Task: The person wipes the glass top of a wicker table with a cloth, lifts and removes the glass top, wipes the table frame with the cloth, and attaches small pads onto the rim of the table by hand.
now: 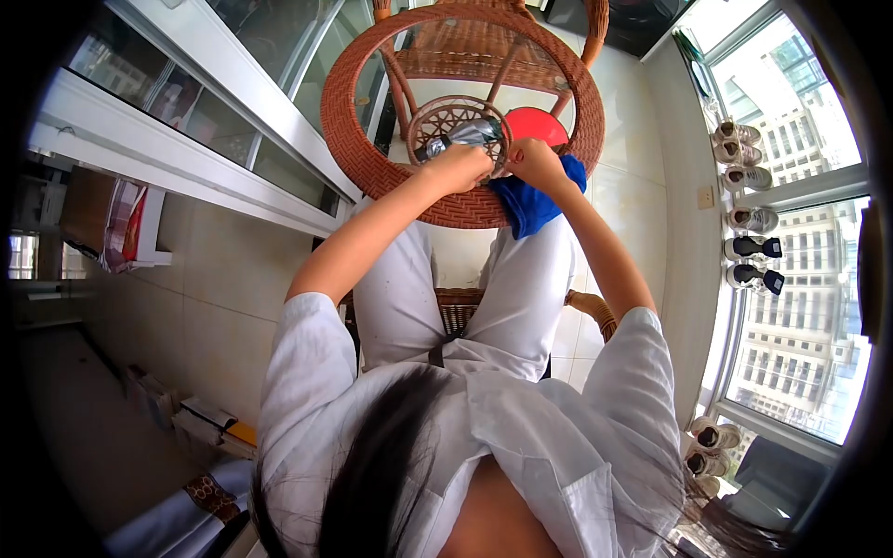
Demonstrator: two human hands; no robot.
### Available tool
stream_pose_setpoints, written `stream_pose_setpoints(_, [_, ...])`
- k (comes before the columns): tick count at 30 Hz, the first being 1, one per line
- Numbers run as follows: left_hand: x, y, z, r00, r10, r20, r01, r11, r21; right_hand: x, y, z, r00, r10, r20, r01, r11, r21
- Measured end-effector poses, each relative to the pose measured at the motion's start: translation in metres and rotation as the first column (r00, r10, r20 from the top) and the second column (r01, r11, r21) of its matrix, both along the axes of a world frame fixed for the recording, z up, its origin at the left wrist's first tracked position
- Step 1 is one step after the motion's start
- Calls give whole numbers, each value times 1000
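My left hand [462,167] is closed at the near rim of the round glass-topped wicker table [346,102], fingers bent inward. Close beside it, my right hand [537,166] is closed too, its fingertips turned toward the left. Whatever the two hands pinch between them is too small or hidden to make out. A blue cloth [530,206] lies under my right hand and wrist and droops over the table edge. Just beyond my hands is an openwork woven basket [416,116] with a shiny silver-grey item [474,133] in it. A red round object [537,126] is behind my right hand.
A wicker chair [465,65] stands past the table, partly seen through the glass. I sit on another wicker chair [595,309]. Several shoes [752,219] line the windowsill at the right. Sliding glass doors [223,93] run along the left.
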State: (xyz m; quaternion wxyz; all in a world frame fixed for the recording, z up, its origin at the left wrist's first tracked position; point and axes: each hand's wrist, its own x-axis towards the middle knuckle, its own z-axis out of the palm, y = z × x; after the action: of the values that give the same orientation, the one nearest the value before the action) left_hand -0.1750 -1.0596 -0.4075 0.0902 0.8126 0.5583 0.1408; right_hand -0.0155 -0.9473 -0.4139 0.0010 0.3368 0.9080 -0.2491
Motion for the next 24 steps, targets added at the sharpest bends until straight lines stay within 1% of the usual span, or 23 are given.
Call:
stream_pose_setpoints(1, [0,0,1,999,10,36,-9,1000,-26,1,7,-12,989,-52,-140,62,996,68])
stream_pose_setpoints(2, [1,0,2,999,9,37,-8,1000,-26,5,18,-23,955,-94,-281,134,983,127])
stream_pose_setpoints(3, [2,0,1,1000,-1,12,1,1000,-11,8,25,-22,955,-96,-280,136,982,128])
stream_pose_setpoints(5, [2,-1,0,1000,-11,-11,11,1000,2,15,37,-22,919,-268,-289,307,947,99])
stream_pose_setpoints(6, [1,-2,0,1000,-14,14,14,1000,9,19,43,-21,921,-295,-255,340,928,154])
stream_pose_setpoints(7, [0,-2,1,999,-17,40,16,1000,17,23,48,-21,921,-295,-255,340,928,154])
stream_pose_setpoints(9, [0,-3,3,999,-10,44,10,1000,7,31,55,-17,894,-411,-178,431,897,95])
stream_pose_setpoints(11, [0,-4,4,999,-1,49,2,1000,-5,36,56,-10,906,-387,-171,406,909,94])
stream_pose_setpoints(13, [-1,-3,0,999,-24,32,23,1000,7,35,58,-11,869,-440,-226,453,892,5])
stream_pose_setpoints(14, [-2,-3,-1,999,-22,31,22,1000,7,32,59,-12,870,-439,-227,451,892,4])
stream_pose_setpoints(16, [-3,-2,-6,1000,-25,10,25,1000,-5,25,57,-10,848,-481,-221,471,876,-101])
stream_pose_setpoints(17, [-6,-1,-7,1000,-24,9,24,1000,-5,22,63,-14,849,-480,-222,470,877,-102])
stream_pose_setpoints(19, [-17,2,-6,997,75,14,-76,985,155,10,74,-21,764,-631,-136,600,771,-211])
stream_pose_setpoints(20, [-28,3,-4,993,119,-13,-118,991,60,11,78,-24,764,-630,-138,599,772,-213])
stream_pose_setpoints(21, [-34,0,-2,992,122,-16,-121,991,63,12,77,-13,703,-697,-142,621,699,-355])
stream_pose_setpoints(22, [-39,-4,0,985,164,48,-168,980,110,10,75,-4,638,-758,-133,622,610,-490])
stream_pose_setpoints(23, [-43,-7,2,973,200,115,-217,964,152,10,79,-4,639,-757,-138,619,612,-492])
stream_pose_setpoints(24, [-46,-10,0,952,274,134,-289,950,115,11,82,-3,589,-792,-162,618,570,-541])
